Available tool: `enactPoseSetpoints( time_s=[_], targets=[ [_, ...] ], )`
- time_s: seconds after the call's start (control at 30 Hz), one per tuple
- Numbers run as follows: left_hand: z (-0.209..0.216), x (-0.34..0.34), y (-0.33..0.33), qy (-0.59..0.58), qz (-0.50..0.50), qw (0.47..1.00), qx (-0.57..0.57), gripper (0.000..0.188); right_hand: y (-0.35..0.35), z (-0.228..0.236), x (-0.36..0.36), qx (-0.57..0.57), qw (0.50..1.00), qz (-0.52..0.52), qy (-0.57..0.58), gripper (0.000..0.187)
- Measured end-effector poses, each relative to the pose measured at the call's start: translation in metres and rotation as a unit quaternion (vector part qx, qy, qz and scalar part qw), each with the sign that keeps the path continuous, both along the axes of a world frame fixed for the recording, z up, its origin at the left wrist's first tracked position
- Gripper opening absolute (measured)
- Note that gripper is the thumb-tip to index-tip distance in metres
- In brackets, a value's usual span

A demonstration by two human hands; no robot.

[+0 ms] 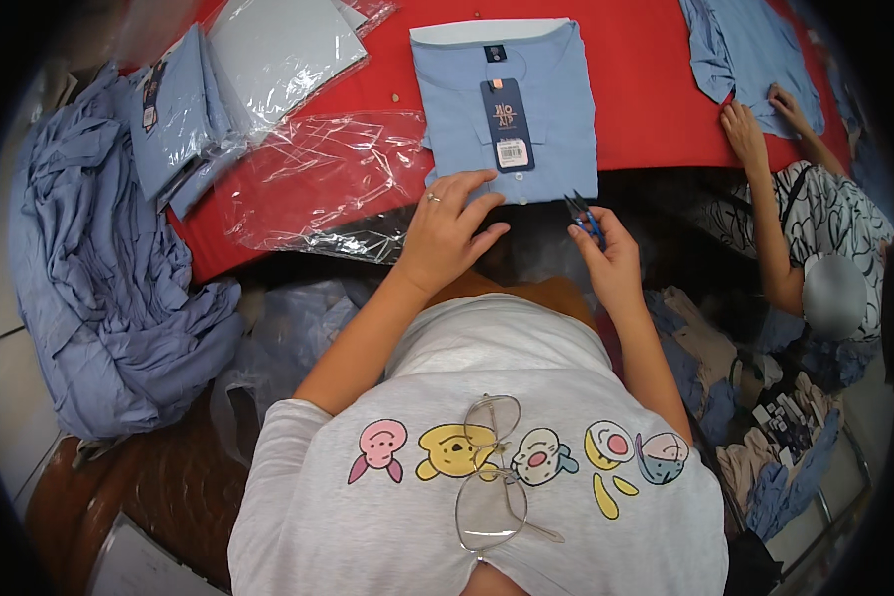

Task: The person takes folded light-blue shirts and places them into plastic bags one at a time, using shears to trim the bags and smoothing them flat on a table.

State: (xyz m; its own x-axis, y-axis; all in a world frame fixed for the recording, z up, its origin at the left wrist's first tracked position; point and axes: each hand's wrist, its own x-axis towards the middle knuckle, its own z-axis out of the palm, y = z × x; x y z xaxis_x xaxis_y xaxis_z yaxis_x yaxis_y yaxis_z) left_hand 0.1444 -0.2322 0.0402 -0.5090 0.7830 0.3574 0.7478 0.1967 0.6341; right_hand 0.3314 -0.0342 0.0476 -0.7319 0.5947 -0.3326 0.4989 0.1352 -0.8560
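Observation:
A folded light-blue shirt (556, 89) with a dark hang tag (507, 124) lies on the red table (646, 109) in front of me. My left hand (447, 233), wearing a ring, rests with its fingertips on the shirt's near edge. My right hand (606, 258) is just below the shirt's lower right corner and is closed around small blue-handled snips (583, 214), blades pointing up toward the shirt.
Clear plastic bags (318, 174) lie left of the shirt. Bagged folded shirts (184, 109) are stacked at the far left. A heap of blue shirts (99, 278) hangs off the left side. Another person's hands (750, 129) work on a blue garment (755, 50) at right.

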Motion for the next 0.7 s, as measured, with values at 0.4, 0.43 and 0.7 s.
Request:
enactPoseSetpoints(
  time_s=[0.4, 0.43, 0.7],
  targets=[
    [-0.015, 0.029, 0.024, 0.101, 0.062, 0.993, -0.019, 0.02, 0.0, -0.02, -0.009, 0.163, 0.975, 0.148, 0.021, 0.032],
    [-0.011, 0.03, 0.027, 0.093, 0.068, 0.993, -0.017, 0.02, 0.0, -0.021, -0.009, 0.169, 0.973, 0.154, 0.024, 0.032],
    [-0.015, 0.029, 0.026, 0.106, 0.075, 0.991, -0.028, 0.016, -0.002, -0.026, -0.019, 0.165, 0.972, 0.163, 0.048, 0.032]
  ],
)
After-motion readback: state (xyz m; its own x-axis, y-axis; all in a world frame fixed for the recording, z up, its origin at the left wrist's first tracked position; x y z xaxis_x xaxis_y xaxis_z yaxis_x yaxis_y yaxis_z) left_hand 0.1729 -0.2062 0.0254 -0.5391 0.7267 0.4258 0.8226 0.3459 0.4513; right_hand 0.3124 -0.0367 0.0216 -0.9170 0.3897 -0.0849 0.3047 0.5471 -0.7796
